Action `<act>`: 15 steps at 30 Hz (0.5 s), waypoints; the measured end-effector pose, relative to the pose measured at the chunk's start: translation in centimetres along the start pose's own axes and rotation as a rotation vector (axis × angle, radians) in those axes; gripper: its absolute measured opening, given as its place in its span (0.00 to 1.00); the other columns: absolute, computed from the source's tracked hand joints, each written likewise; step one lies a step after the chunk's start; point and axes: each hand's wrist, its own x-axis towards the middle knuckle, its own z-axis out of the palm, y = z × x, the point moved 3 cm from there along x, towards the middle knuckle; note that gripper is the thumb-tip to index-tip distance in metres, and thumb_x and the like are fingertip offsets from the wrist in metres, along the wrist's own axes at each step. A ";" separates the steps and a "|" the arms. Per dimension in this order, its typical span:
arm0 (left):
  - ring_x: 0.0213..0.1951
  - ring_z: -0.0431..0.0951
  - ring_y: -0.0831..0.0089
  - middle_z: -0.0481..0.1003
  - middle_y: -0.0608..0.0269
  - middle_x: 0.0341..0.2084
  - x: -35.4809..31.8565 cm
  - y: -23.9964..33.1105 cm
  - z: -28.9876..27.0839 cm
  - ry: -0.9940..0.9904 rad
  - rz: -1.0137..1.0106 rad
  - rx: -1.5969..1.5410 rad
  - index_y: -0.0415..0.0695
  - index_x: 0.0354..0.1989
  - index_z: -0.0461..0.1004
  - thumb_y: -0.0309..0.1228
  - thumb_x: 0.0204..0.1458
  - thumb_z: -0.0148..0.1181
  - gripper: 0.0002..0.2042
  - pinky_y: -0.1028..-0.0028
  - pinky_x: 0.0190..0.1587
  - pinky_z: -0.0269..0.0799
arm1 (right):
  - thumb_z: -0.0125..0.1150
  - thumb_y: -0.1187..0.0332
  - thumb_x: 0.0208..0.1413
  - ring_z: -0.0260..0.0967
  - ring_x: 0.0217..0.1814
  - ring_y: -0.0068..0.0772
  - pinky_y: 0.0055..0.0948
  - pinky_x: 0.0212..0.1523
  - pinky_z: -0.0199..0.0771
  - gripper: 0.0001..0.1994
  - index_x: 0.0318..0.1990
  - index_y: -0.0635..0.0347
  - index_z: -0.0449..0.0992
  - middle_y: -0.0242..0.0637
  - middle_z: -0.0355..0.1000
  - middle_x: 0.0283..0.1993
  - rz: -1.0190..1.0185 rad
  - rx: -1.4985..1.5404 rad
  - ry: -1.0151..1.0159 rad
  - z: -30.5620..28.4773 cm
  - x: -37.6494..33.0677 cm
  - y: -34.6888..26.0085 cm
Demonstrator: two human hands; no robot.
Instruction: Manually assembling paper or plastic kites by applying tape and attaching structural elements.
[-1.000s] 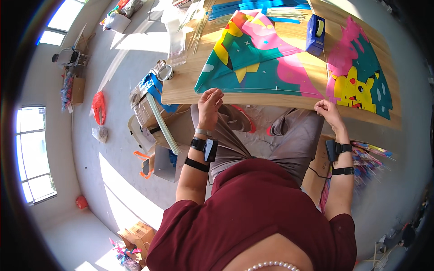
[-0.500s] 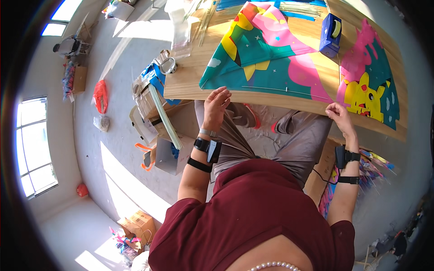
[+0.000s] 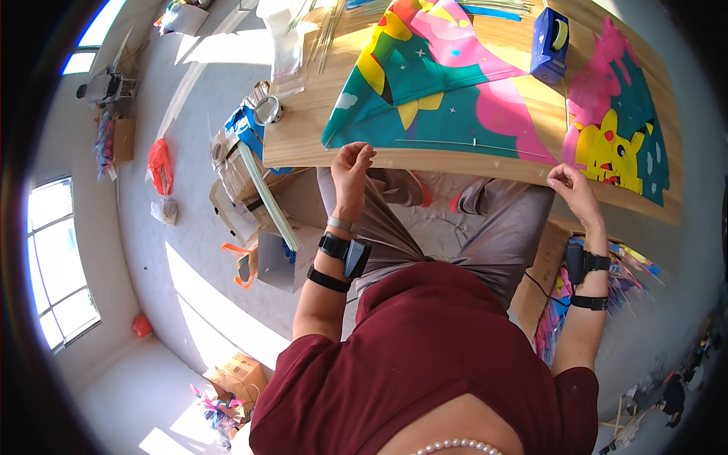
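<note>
Left hand point(image 3: 353, 163) raised at the near edge of the wooden table point(image 3: 303, 136), fingers curled, pinching the end of a thin pale rod point(image 3: 455, 142) lying along the colourful printed fabric kite point(image 3: 470, 83). Right hand point(image 3: 572, 189) curled at the same edge; whether it holds anything, cannot tell. One blue tape dispenser point(image 3: 550, 34) stands on the table beyond the kite.
</note>
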 end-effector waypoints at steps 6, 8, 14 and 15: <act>0.34 0.78 0.78 0.79 0.62 0.32 -0.7 -0.2 0.3 0.077 0.209 0.583 0.37 0.39 0.77 0.27 0.56 0.63 0.07 0.75 0.38 0.74 | 0.61 0.73 0.60 0.68 0.40 0.17 0.22 0.45 0.69 0.03 0.39 0.62 0.75 0.26 0.72 0.35 -0.004 -0.020 -0.004 0.2 -1.1 -2.6; 0.35 0.78 0.80 0.80 0.63 0.32 -1.6 -0.7 0.3 0.087 0.192 0.575 0.37 0.40 0.77 0.27 0.57 0.64 0.07 0.78 0.41 0.73 | 0.61 0.73 0.60 0.69 0.40 0.18 0.23 0.45 0.70 0.04 0.39 0.63 0.75 0.27 0.73 0.36 0.000 -0.042 -0.007 0.8 -1.7 -4.1; 0.34 0.79 0.81 0.79 0.66 0.31 -4.5 -2.6 2.0 -0.042 -0.033 0.334 0.37 0.39 0.76 0.26 0.57 0.63 0.06 0.79 0.37 0.75 | 0.60 0.74 0.58 0.74 0.39 0.38 0.33 0.43 0.72 0.04 0.37 0.65 0.74 0.41 0.74 0.35 -0.172 -0.375 0.043 4.1 -4.2 -11.3; 0.35 0.80 0.79 0.78 0.65 0.32 -4.7 -3.6 1.7 -0.050 -0.079 0.317 0.37 0.40 0.75 0.27 0.58 0.63 0.07 0.79 0.38 0.76 | 0.60 0.74 0.58 0.74 0.39 0.38 0.33 0.43 0.72 0.04 0.37 0.65 0.74 0.41 0.74 0.35 -0.175 -0.380 0.039 4.7 -4.5 -12.6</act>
